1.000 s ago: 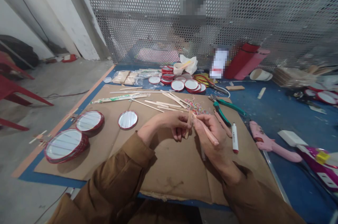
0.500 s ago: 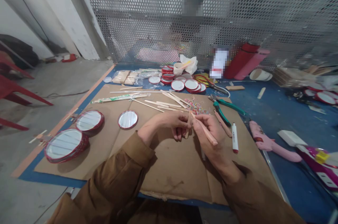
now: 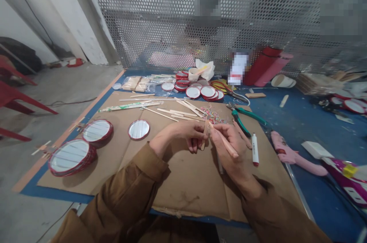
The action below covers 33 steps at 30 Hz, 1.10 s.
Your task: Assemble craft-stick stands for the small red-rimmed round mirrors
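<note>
Left hand (image 3: 186, 133) pinches the wooden stick (image 3: 203, 144); right hand (image 3: 231, 153) has its grip closed on a pencil (image 3: 227, 145), seemingly marking it. Best brace both wrists.

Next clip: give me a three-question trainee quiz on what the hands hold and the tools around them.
1. True or false: the white marker lies on the cardboard sheet, to the right of the right hand, which grips a pinkish rod.
2. What does the left hand hold? A) a flat wooden stick B) a pair of scissors C) a paper cup
3. Fill in: the pliers beyond the right hand have ___ handles.
Key: 1 true; 2 A; 3 green.
</note>
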{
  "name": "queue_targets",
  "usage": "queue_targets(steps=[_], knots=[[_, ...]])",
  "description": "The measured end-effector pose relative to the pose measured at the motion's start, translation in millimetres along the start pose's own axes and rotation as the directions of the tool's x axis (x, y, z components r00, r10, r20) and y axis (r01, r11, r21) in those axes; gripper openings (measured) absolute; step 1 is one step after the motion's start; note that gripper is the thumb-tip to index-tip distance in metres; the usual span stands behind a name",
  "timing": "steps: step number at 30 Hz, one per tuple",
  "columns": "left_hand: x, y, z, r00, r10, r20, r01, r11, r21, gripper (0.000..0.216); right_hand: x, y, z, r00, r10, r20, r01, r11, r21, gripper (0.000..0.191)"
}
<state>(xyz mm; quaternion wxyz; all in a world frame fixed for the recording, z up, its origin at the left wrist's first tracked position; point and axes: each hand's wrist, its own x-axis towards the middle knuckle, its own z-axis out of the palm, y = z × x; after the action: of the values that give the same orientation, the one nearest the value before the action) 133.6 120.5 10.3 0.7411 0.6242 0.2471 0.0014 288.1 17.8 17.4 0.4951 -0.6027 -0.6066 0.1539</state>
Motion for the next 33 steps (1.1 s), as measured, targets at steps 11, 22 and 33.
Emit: queue_targets(steps=[11, 22, 33], knots=[[-0.8, 0.6, 0.4, 1.0, 0.004, 0.001, -0.004, 0.999, 0.038, 0.018, 2.8, 0.3, 3.2, 0.998, -0.045, 0.05, 0.04, 0.994, 0.106, 0.023], [-1.1, 1.7, 0.5, 1.0, -0.001, 0.009, 0.001, 1.0, 0.013, 0.013, 0.9, -4.4, -1.0, 1.0, -0.019, -0.01, 0.019, 1.0, -0.02, 0.026], [-1.8, 4.0, 2.0, 1.0, -0.017, -0.003, 0.017, 0.999, 0.033, 0.015, 1.6, -1.3, 1.4, 1.0, -0.017, 0.006, 0.017, 0.999, 0.038, 0.022]])
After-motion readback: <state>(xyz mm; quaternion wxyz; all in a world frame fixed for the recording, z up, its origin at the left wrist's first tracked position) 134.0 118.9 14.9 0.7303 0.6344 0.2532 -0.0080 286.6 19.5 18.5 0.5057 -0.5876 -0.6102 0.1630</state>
